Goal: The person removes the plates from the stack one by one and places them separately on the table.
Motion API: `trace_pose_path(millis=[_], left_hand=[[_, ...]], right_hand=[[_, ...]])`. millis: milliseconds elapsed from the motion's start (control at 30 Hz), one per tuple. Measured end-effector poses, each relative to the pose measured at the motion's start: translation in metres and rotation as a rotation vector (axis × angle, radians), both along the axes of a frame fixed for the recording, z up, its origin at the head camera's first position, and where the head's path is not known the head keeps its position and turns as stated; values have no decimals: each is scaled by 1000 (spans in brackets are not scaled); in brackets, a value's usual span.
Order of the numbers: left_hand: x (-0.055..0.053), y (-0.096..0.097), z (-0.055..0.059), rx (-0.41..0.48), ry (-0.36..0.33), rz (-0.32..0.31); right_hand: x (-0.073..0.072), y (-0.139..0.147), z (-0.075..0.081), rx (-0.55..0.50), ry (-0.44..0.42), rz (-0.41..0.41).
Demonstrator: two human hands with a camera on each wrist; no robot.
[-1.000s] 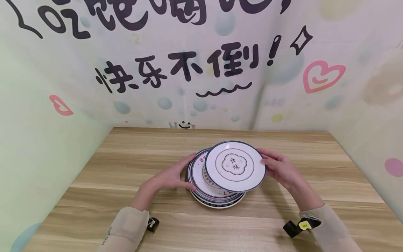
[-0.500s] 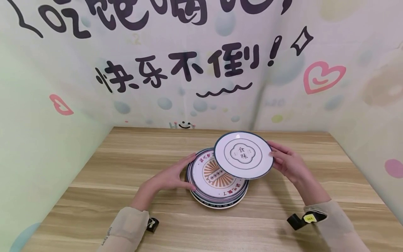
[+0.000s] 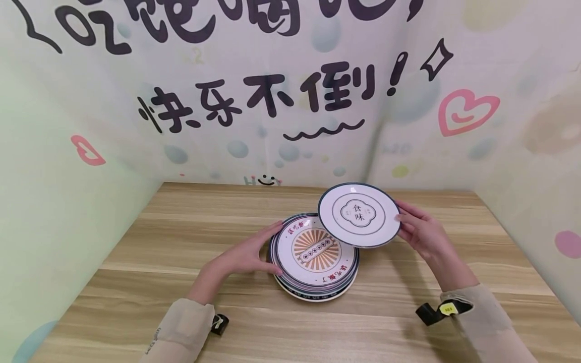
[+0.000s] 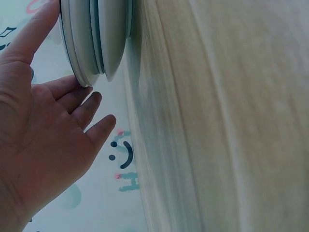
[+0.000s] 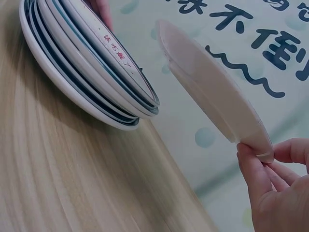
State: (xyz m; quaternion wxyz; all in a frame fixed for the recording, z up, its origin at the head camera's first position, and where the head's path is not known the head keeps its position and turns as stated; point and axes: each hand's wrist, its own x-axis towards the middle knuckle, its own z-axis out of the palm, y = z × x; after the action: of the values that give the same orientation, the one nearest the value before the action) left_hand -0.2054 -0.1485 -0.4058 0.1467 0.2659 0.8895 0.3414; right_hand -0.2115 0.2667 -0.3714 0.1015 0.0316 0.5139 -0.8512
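Note:
My right hand (image 3: 424, 229) pinches the rim of a white plate (image 3: 358, 216) with a dark blue edge and a flower-shaped emblem. The plate hangs raised above the table, overlapping the back right of a plate stack in the head view. Its plain underside (image 5: 212, 92) faces the right wrist camera, apart from the stack. Several plates make up the stack (image 5: 87, 67); the top plate (image 3: 315, 252) has an orange sunburst and red characters. At the stack's left side, my left hand (image 3: 247, 254) spreads thumb and fingers, with fingertips (image 4: 84, 88) right at the rim.
The wooden table (image 3: 181, 232) bears the stack near its middle. A printed wall (image 3: 227, 151) with black characters rises behind it, and a pale side wall (image 3: 68, 227) stands on the left. Black straps (image 3: 438, 311) sit at the wrists.
My right hand has moved the plate with the emblem right and back, off the middle of the stack, baring the sunburst plate's centre. My left hand has stayed at the stack's side.

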Motion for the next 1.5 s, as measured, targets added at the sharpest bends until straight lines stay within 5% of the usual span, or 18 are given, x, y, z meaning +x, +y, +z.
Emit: trace_pose_path(millis=[767, 1500], left_hand=[[1, 0, -1, -11, 2, 7], [2, 0, 2, -24, -13, 9]], right_hand=[[-13, 2, -16, -116, -116, -281], [-31, -2, -36, -89, -236, -410]])
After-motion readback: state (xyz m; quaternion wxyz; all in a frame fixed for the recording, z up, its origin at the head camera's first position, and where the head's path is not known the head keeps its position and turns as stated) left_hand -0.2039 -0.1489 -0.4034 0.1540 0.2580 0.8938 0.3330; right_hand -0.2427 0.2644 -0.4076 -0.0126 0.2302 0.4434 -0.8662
